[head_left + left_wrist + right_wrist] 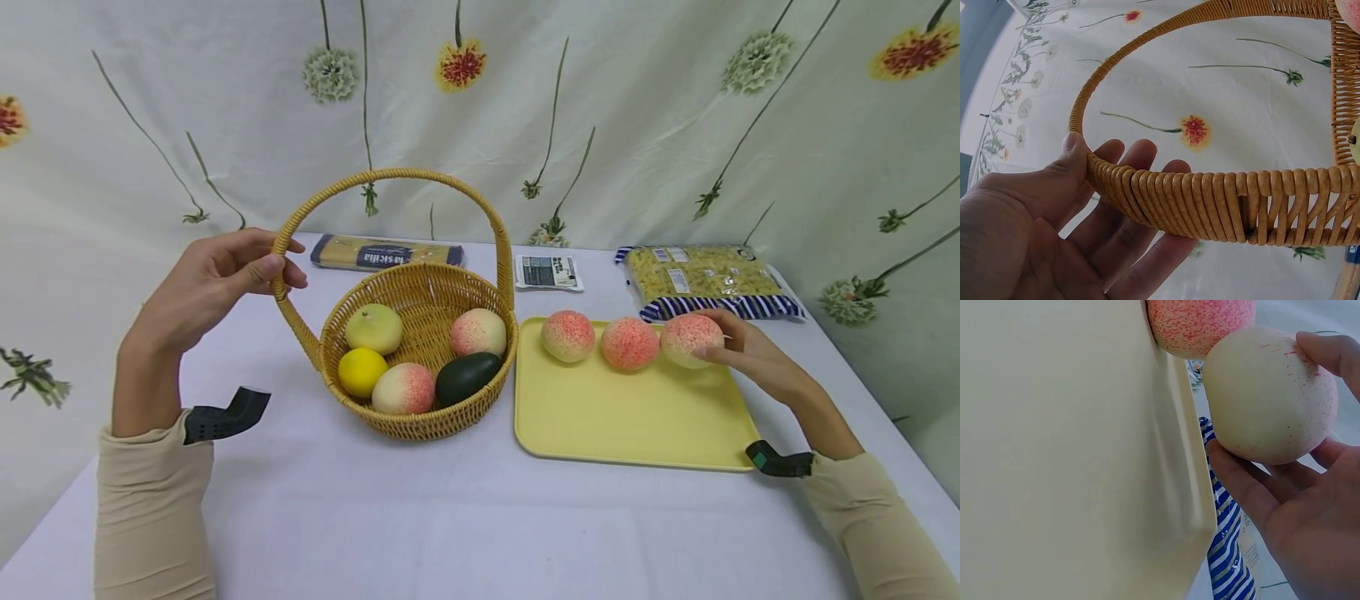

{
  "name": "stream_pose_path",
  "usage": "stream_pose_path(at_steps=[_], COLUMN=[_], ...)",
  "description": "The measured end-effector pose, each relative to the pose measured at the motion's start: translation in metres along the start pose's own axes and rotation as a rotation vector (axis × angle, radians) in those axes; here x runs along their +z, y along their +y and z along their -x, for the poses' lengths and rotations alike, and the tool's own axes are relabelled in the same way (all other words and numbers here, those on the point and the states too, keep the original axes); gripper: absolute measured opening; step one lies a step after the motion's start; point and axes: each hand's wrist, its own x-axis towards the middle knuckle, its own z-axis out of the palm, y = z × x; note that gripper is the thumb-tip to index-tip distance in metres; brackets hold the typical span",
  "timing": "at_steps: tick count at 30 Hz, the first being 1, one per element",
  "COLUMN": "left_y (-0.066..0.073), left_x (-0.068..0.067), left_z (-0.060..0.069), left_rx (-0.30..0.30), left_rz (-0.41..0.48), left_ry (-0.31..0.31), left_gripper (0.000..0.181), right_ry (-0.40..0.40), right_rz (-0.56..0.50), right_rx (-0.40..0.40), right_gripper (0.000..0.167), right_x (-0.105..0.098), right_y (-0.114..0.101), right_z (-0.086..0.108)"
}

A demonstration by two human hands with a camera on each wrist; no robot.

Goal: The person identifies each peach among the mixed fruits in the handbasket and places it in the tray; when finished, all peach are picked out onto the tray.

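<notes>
My left hand grips the left side of the tall handle of a wicker basket, thumb on one side and fingers on the other. Inside the basket lie a yellow-green round fruit, a lemon, two pink-and-cream peaches and a dark green avocado. With thumb and fingers around it, my right hand holds a peach at the far right corner of the yellow tray. Two more peaches sit beside it along the tray's back edge.
Behind the basket lies a long pasta packet. A small white labelled packet is to its right. A bag of pasta with blue-striped ends lies behind the tray. Flower-printed cloth hangs at the back of the white table.
</notes>
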Motion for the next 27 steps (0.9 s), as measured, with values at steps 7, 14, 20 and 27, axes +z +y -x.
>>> stream_pose_path(at_steps=[7, 14, 20, 27], left_y=[0.000, 0.000, -0.001, 0.000], left_x=[0.000, -0.001, -0.001, -0.001], left_z=[0.001, 0.000, 0.001, 0.000], left_rx=[0.000, 0.008, 0.003, 0.007], left_rz=[0.003, 0.017, 0.013, 0.024], left_ry=[0.002, -0.001, 0.000, -0.001], left_gripper=[0.025, 0.025, 0.025, 0.025], right_ry=[-0.002, -0.012, -0.014, -0.017], right_rz=[0.033, 0.050, 0.065, 0.042], right_rx=[0.028, 0.043, 0.036, 0.029], right_gripper=[0.060, 0.059, 0.059, 0.058], right_x=[0.000, -0.001, -0.001, 0.000], right_y=[0.003, 0.006, 0.011, 0.010], right_z=[-0.001, 0.000, 0.001, 0.004])
